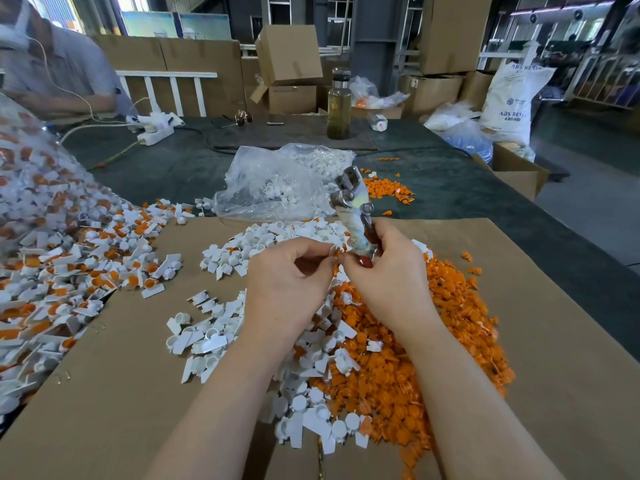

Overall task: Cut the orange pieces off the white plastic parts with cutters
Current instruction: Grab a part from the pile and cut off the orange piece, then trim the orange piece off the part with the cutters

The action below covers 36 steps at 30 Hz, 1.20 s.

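Orange cut pieces (415,358) heap beside white parts (214,334) on brown cardboard (121,393) over dark green cloth (450,181).

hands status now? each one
Left hand: fingers pinch a small white part.
Right hand: grips the cutters.

cutters (349,194): shiny metal | sheet (138,358): matt cardboard | bag (273,181): glossy plastic
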{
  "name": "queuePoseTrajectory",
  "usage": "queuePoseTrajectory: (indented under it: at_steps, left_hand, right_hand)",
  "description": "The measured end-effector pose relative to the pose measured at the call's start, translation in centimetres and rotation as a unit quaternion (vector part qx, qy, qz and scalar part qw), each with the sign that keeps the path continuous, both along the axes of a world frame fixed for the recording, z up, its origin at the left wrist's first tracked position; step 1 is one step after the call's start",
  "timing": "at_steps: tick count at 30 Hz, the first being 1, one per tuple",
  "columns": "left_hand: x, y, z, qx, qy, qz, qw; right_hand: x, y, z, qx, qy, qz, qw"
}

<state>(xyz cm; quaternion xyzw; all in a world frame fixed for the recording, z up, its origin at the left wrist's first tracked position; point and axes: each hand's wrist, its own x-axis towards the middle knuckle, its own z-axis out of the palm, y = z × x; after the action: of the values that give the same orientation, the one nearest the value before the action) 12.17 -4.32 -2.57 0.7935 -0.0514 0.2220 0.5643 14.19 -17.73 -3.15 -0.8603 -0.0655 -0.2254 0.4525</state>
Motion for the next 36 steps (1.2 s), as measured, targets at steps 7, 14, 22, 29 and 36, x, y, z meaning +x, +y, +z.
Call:
queuePoseTrajectory:
  at_steps: [7, 14, 22, 29, 36]
  left_hand:
    - [0.19, 0.51, -0.24, 0.069, -0.022, -0.007, 0.997]
    - [0.09, 0.01, -0.10, -0.033, 0.018, 0.003, 0.999]
    - [0.29, -0.05, -0.06, -0.069, 0.029, 0.036, 0.997]
    - [0.65, 0.09, -0.30, -0.107, 0.052, 0.049, 0.992]
    - [0.66, 0.35, -0.06, -0.236, 0.075, -0.002, 0.969]
  right_hand:
    - [0.00, -0.09, 0.08, -0.009, -0.004, 0.014, 1.000]
    - [0.12, -0.09, 0.14, 0.020, 0.004, 0.033, 0.999]
    - [0.02, -0.10, 0.14, 0.020, -0.002, 0.051, 0.998]
    - [0.10, -0.02, 0.15, 0.016, -0.001, 0.053, 0.998]
    - [-0.27, -0.06, 0.46, 0.030, -0.009, 0.063, 0.998]
